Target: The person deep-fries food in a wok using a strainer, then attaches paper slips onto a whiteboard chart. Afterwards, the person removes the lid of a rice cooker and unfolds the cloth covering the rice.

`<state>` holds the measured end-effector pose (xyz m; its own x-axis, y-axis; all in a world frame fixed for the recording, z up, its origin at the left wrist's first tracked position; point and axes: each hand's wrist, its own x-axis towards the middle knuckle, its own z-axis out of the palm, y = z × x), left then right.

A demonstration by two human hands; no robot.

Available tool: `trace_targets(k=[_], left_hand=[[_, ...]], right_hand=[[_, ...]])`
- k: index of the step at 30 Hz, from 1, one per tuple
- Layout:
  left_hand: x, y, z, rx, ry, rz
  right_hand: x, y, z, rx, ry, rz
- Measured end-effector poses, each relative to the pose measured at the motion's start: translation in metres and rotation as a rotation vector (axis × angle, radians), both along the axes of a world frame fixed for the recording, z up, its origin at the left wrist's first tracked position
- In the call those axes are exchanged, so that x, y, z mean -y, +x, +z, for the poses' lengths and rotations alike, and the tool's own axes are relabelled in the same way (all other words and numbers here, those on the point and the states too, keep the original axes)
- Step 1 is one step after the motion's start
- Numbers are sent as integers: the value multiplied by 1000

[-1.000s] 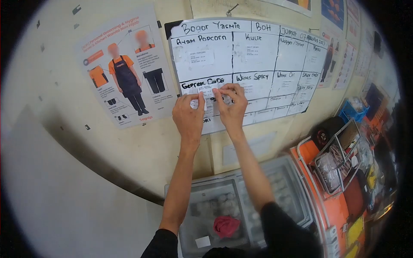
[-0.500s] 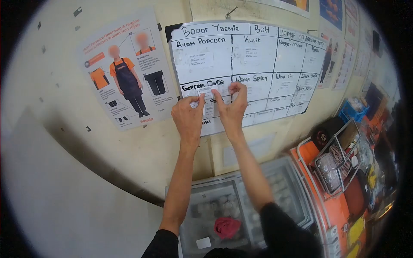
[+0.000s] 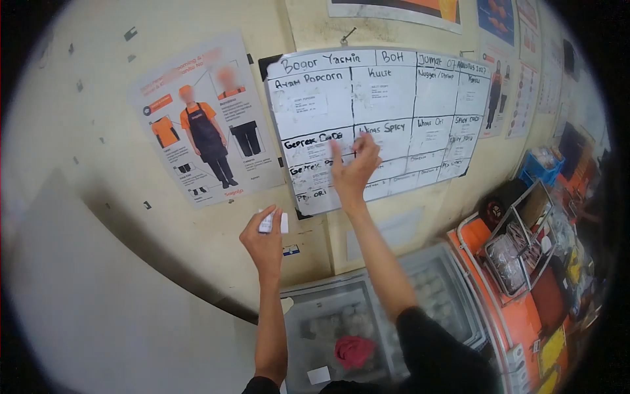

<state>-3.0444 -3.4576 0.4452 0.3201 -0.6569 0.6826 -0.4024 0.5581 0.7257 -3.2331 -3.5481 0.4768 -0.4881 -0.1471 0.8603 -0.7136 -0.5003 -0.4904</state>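
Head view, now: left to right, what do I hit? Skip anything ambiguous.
Personal-grooming poster → left hand with a white label in its fingers → right hand, thumb and fingers apart → blue basket. Left out the whiteboard: the right hand overlaps it.

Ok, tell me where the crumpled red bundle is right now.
In the head view it is at the bottom, just right of centre: the crumpled red bundle lies on the grey chest's left see-through panel, up and right of a white slip.
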Motion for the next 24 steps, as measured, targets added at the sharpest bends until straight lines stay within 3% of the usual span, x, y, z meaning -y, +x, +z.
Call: trace_targets(k=[1, 5, 7, 9, 10, 12, 16, 18, 19, 21, 24], left_hand=[[-7, 11, -4, -9, 84, -75], [-34, 30, -18, -229, 92, -186], [-51, 31, -29, -400, 23, -304], [-71, 24, -39, -476, 23, -331], [-81, 21, -42, -541, 14, -388], [-105, 19, -51, -479, 103, -352], [-143, 17, -71, -377, 148, -387], [-152, 27, -95, -949, 404, -487], [-159, 37, -109, -983, 484, -693], [-177, 46, -140, -1012, 614, -793], [-187, 62, -185, -951, 762, -987]], right_hand=[[1, -1, 0, 101, -28, 32], [-21, 8, -15, 96, -13, 84], [-67, 30, -33, -19, 103, 386], [-121, 53, -51, -130, 404, 855], [-143, 64, -55, -128, 423, 861], [-177, 81, -63, 140, 541, 1125], [-203, 81, -84, 185, 539, 1241], [-212, 72, -87, 193, 607, 1386], [-216, 65, -86, 191, 605, 1373], [-227, 50, -87, -20, 867, 1454], [-232, 45, -106, 63, 873, 1493]])
